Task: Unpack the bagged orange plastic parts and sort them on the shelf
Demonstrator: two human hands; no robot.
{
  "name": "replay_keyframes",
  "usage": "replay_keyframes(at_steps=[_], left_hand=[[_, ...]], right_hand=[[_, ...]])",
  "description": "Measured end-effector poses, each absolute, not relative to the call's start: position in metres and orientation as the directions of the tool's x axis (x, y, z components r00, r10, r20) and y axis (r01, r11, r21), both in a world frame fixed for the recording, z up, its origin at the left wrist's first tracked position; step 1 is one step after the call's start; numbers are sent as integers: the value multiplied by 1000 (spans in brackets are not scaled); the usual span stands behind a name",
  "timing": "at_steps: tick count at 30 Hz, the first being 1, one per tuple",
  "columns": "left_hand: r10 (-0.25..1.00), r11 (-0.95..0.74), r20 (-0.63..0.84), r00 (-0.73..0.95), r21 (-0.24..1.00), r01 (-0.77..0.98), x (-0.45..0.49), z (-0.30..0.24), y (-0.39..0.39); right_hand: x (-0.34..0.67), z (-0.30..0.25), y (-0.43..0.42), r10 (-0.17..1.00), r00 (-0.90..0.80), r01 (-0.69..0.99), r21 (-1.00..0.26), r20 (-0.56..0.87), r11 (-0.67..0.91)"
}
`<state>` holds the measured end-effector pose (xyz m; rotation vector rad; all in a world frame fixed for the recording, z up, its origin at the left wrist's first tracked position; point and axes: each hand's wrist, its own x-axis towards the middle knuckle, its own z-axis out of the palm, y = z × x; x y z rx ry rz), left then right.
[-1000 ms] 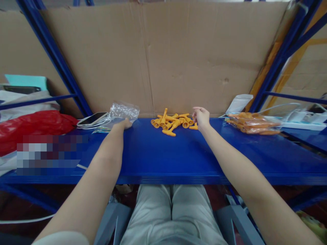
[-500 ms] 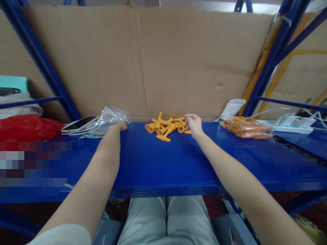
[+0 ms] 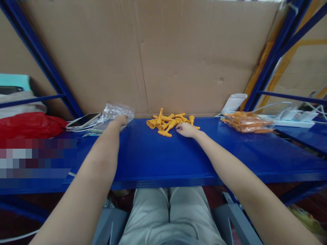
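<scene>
A loose pile of yellow T-shaped plastic pieces (image 3: 163, 124) with flared, hollow ends lies at the back middle of the blue shelf. My right hand (image 3: 186, 130) rests low at the pile's near right side, fingers curled inward; what they hold, if anything, is hidden. One yellow piece (image 3: 197, 127) pokes out behind that hand. On the left, my left hand (image 3: 123, 119) is closed on the edge of a clear plastic bag (image 3: 112, 110), which is crinkled and lies on other flat bags. Its fingertips are partly hidden.
A packed bundle of orange pieces in clear plastic (image 3: 246, 122) lies right, beside a white power strip (image 3: 293, 120) with cables. Left are a phone (image 3: 88, 119), white cable and a red bag (image 3: 33, 125). Cardboard (image 3: 178, 58) closes the back; blue posts (image 3: 278, 51) stand at the sides.
My right hand has moved left and lower, from above the pile's right end to its near side, and its fingers have curled. The left hand stays at the plastic bag. The view has tipped slightly down.
</scene>
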<state>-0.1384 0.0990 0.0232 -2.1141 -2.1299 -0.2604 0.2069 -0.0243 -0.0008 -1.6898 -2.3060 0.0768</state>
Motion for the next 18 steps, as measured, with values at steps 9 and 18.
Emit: replay_keyframes(at_steps=[9, 18], left_hand=[[949, -164, 302, 93, 218, 962, -56, 52, 37], [931, -157, 364, 36, 309, 938, -26, 21, -14]], right_hand=[[232, 23, -19, 912, -356, 918, -105, 203, 382], [372, 70, -41, 897, 347, 930, 22, 275, -367]])
